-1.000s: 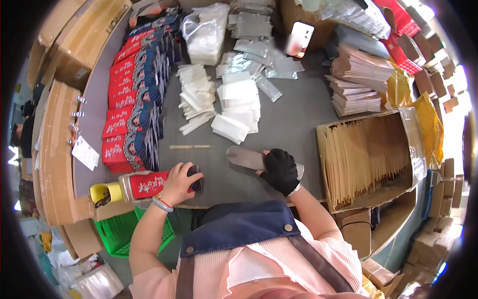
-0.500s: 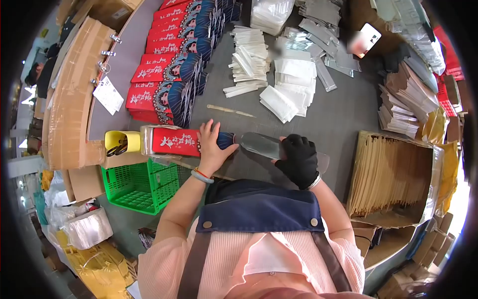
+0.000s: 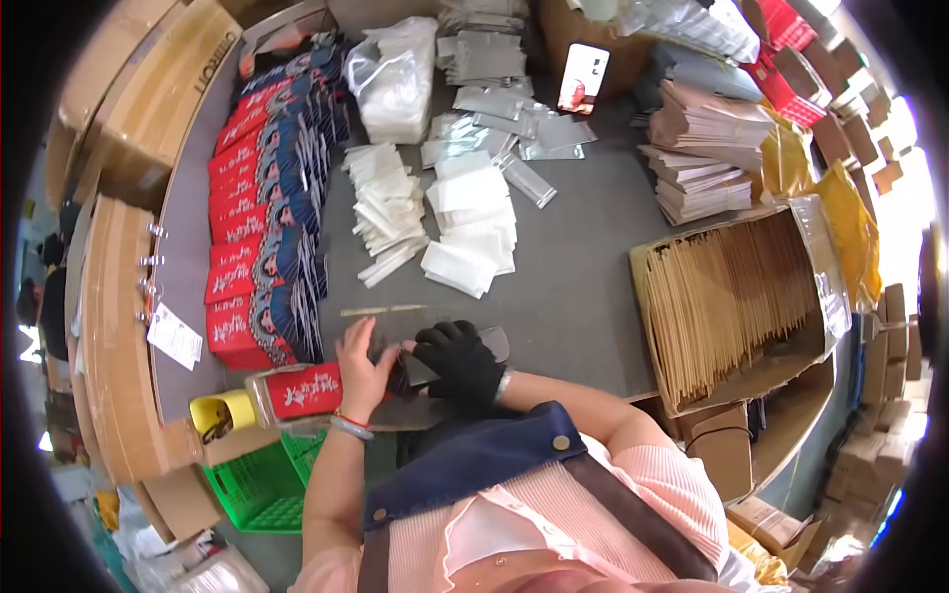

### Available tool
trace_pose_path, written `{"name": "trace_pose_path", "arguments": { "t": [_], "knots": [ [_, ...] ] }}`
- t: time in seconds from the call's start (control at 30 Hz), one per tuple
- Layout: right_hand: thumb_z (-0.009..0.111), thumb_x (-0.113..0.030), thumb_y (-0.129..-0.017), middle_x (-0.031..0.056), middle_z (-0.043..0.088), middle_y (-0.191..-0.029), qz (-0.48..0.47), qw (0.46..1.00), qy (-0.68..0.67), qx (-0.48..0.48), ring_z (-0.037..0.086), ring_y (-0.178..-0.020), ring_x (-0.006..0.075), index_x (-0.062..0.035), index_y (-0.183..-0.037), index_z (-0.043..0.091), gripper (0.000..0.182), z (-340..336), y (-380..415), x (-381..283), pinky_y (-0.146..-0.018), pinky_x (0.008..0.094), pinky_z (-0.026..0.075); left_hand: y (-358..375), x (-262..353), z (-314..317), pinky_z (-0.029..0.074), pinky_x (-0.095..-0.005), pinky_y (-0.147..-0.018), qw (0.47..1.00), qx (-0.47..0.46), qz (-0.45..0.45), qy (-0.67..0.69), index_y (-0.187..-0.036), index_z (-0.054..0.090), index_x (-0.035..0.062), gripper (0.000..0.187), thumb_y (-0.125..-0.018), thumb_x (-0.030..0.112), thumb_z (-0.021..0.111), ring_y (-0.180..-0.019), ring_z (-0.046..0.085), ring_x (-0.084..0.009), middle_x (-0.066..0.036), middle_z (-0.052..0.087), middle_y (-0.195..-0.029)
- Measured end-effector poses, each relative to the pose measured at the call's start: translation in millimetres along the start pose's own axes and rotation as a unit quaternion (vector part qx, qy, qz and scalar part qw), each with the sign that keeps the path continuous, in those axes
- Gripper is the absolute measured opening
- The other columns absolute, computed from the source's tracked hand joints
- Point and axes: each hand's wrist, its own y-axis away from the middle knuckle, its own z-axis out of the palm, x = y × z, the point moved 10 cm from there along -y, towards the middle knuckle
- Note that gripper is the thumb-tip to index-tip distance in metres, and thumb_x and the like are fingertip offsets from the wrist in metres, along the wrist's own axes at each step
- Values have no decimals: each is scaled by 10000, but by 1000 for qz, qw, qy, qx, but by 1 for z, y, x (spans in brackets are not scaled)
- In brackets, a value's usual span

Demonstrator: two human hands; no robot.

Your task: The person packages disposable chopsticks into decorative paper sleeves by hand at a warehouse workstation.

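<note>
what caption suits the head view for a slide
Bare left hand and black-gloved right hand side by side at a clear sleeve and red packet.

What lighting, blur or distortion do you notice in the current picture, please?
Head view: fisheye bending, black corners. Head view, right: white glare beyond the yellow mailers. Head view, middle: bright shine on the clear sleeves; the left hand looks slightly soft.
</note>
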Motion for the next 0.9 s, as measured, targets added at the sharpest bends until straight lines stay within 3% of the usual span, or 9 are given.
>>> {"name": "trace_pose_path", "arguments": {
  "t": [0.17,0.27,0.33,0.43,0.57,0.67,0.73,0.8,0.9],
  "knots": [
    [783,-296,-721,113,595,-1171,118,978,13,169,542,-1106,309,-115,-1198,585,547,-92,69,74,-945,429,408,-73,15,3,463,-432,-879,984,87,121,-97,-1062,648,29,290,-788,92,719,-1003,583,-358,-158,628,-1075],
    [758,-183,-755,139,627,-1083,264,920,89,277,575,-1038,347,-65,-1133,606,423,-172,153,122,-899,439,457,-85,4,16,493,-429,-760,985,59,126,-105,-954,663,40,171,-792,75,703,-843,613,-332,-125,648,-968],
    [706,-76,-809,122,653,-1040,296,869,104,382,618,-992,289,-35,-1080,631,285,-219,219,141,-903,363,474,-82,11,15,508,-378,-666,974,82,176,-113,-928,664,33,145,-792,53,710,-715,625,-282,-114,638,-857],
    [654,-34,-875,66,656,-999,362,816,60,447,620,-933,159,-18,-1203,608,332,-262,253,148,-893,280,464,-88,-5,13,504,-370,-665,999,44,15,12,-907,661,36,140,-782,49,722,-730,629,-270,-112,620,-806],
    [617,-34,-905,46,618,-931,145,830,-60,535,573,-853,120,-22,-1475,362,624,-330,177,79,-835,256,460,-96,-13,16,502,-356,-638,998,41,46,-8,-876,659,18,99,-796,39,713,-691,632,-270,-128,613,-811],
    [662,-115,-866,79,614,-879,-63,846,-197,491,569,-735,134,22,-1485,284,738,-368,115,15,-717,261,455,-96,3,11,501,-376,-665,991,42,109,-68,-872,653,10,42,-844,42,651,-718,626,-324,-149,616,-827],
    [685,-156,-849,108,628,-877,-102,853,-220,462,577,-677,149,43,-1438,311,726,-377,95,-1,-657,274,459,-93,8,8,499,-395,-709,984,40,130,-113,-907,634,2,54,-877,37,604,-762,619,-366,-165,625,-865],
    [649,1,-836,112,664,-947,-139,831,-269,467,596,-711,125,62,-1319,473,518,-385,91,0,-664,260,474,-89,7,1,500,-396,-714,989,54,109,-80,-916,627,-1,56,-884,29,592,-774,625,-363,-167,634,-885],
    [627,-92,-873,103,622,-820,-151,844,-239,456,551,-632,143,47,-1389,390,585,-387,104,2,-586,289,429,-80,19,0,503,-390,-709,997,28,68,-24,-947,628,-2,79,-884,-4,580,-774,634,-342,-160,634,-878]
  ]
}}
